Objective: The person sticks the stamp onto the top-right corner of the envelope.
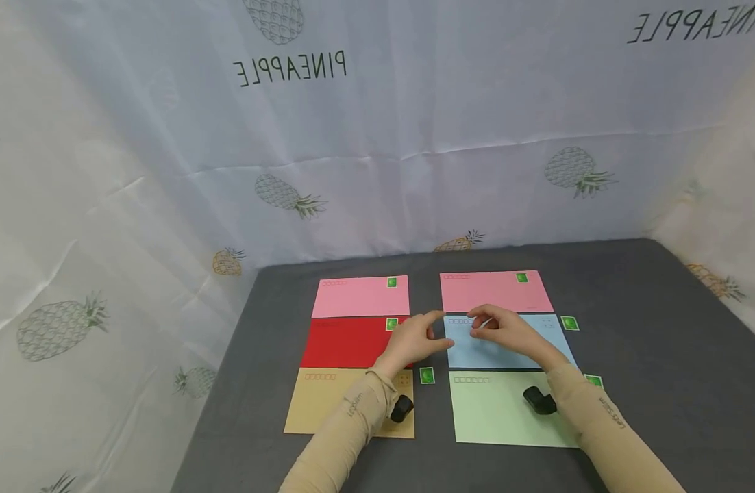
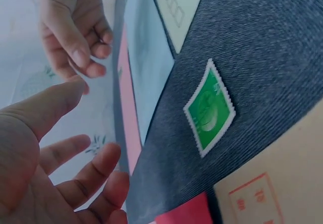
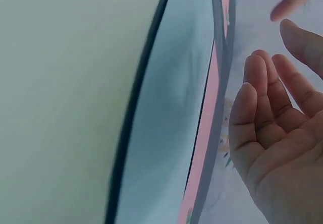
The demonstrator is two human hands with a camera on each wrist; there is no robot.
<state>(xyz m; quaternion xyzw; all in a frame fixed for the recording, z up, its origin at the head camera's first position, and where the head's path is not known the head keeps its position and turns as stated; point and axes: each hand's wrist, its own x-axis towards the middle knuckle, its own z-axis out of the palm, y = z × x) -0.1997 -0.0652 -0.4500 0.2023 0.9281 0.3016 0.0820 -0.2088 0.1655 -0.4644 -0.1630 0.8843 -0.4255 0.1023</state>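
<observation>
My left hand (image 1: 414, 339) hovers by the right edge of the red envelope (image 1: 347, 342), its fingers relaxed and holding nothing. Facing it, my right hand (image 1: 505, 330) is above the blue envelope (image 1: 494, 352), with loosely bent fingers and nothing in them. In the left wrist view a gap shows between thumb and fingers of the left hand (image 2: 65, 158). A green stamp (image 1: 427, 375) lies on the cloth beside the tan envelope (image 1: 322, 404). Another stamp (image 1: 570, 323) is right of the blue envelope. A third stamp (image 1: 593, 381), partly covered by the right arm, lies near the light green envelope (image 1: 488, 411).
Two pink envelopes (image 1: 359, 301) form the back row, each with a stamp at its upper right; the red envelope also bears a stamp (image 1: 392, 324). All lie on a dark grey cloth (image 1: 242, 411). A pineapple-print curtain (image 1: 384, 205) hangs behind. Black wrist cameras (image 1: 402, 409) sit on both wrists.
</observation>
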